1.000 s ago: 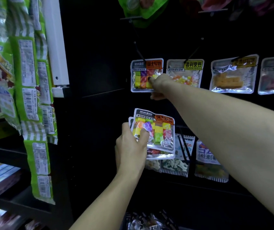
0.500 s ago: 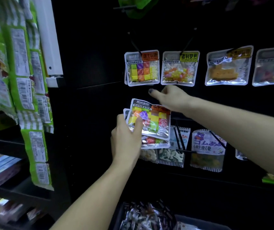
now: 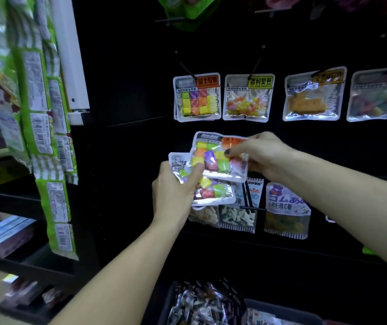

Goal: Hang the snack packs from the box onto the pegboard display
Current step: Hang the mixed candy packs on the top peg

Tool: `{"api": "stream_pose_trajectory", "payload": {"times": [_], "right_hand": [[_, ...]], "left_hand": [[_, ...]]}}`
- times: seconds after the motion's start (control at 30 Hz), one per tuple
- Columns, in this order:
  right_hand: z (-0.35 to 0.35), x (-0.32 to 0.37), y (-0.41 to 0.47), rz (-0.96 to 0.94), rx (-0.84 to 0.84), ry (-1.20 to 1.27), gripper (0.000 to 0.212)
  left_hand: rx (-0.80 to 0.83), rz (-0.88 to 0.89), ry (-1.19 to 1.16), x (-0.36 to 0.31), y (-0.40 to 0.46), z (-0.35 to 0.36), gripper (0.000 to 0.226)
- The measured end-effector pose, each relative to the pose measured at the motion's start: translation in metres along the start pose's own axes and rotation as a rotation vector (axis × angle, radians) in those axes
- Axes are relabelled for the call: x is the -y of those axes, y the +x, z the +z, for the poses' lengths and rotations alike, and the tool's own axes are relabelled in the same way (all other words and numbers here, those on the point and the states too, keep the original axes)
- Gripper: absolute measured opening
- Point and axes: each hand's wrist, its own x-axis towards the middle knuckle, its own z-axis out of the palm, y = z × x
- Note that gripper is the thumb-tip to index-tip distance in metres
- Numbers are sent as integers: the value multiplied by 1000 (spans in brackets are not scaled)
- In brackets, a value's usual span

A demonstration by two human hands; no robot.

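My left hand (image 3: 174,192) grips a small stack of clear snack packs with coloured candy cubes (image 3: 213,192). My right hand (image 3: 261,154) pinches the right side of the top pack (image 3: 213,158), which is tilted and lifted off the stack. On the black pegboard (image 3: 129,78) above, a matching cube pack (image 3: 196,97) hangs from a peg, with a jelly bean pack (image 3: 247,97) and a cracker pack (image 3: 313,96) to its right. The box (image 3: 281,308) of wrapped snacks sits at the bottom of the view.
Green snack strips (image 3: 44,127) hang at the left beside a white post (image 3: 68,52). A lower peg row holds a bear-label gummy pack (image 3: 286,209) and white candy packs (image 3: 237,214). Dark shelves (image 3: 23,259) with boxed goods stand at lower left.
My right hand came down from the hung cube pack on the peg to the stack and took hold of the top pack. The view tilted downward, showing more of the box.
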Motion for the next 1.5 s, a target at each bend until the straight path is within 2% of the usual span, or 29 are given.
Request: {"api": "stream_pose_trajectory", "payload": {"times": [0.07,0.23,0.33,0.47,0.67,1.17,1.33,1.5], "right_hand": [[-3,11,-2,-118,-45,38,25],[15,46,-24,-581,61,-37,24],[32,68,-27,-685,97,42,26],[48,93,-18,-655,103,190,23],[61,103,-7,-532,64,276,26],[68,99,9,-508,-48,159,32],[70,91,26,-441,-97,108,27],[71,88,57,-329,-167,-28,14]], "left_hand": [[-2,1,8,2,1,0,35],[-29,-10,45,5,2,3,36],[-22,-28,30,3,1,2,33],[-22,-51,18,5,0,3,32],[-6,-55,-1,3,-1,3,33],[35,45,-21,-13,6,-4,29],[-12,79,-60,-21,16,-15,34],[-84,78,-153,-28,26,-23,26]]}}
